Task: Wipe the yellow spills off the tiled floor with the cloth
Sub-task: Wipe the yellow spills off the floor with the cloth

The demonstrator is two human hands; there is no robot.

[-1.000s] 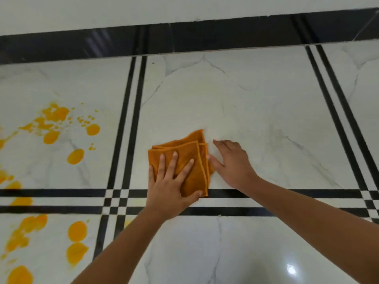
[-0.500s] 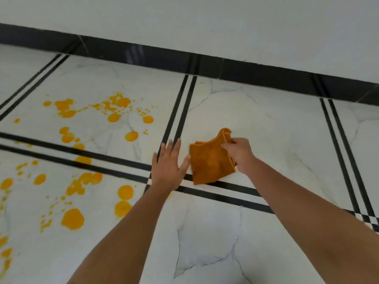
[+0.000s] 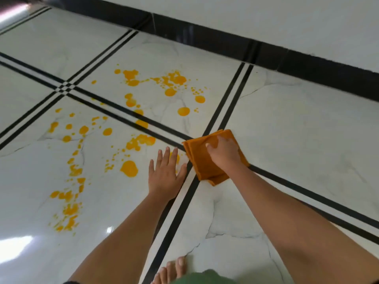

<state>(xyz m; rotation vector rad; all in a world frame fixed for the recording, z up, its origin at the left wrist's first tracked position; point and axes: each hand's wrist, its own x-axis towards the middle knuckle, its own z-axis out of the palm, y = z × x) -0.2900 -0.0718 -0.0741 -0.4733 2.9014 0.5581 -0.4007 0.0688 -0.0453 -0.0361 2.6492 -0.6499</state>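
Observation:
A folded orange cloth lies flat on the white tiled floor, over a crossing of black grout stripes. My right hand presses down on top of it with curled fingers. My left hand rests flat on the floor just left of the cloth, fingers spread, holding nothing; it partly covers a small yellow drop. Yellow spills spread in many blobs and specks over two tiles to the left, one cluster far and one near.
A black skirting band and a pale wall run along the far side. My bare toes and a green garment edge show at the bottom.
The view has swung left, bringing more spills into sight. My right hand went from pinching the cloth's edge to pressing on top of it, and the cloth slid left toward the stripe crossing.

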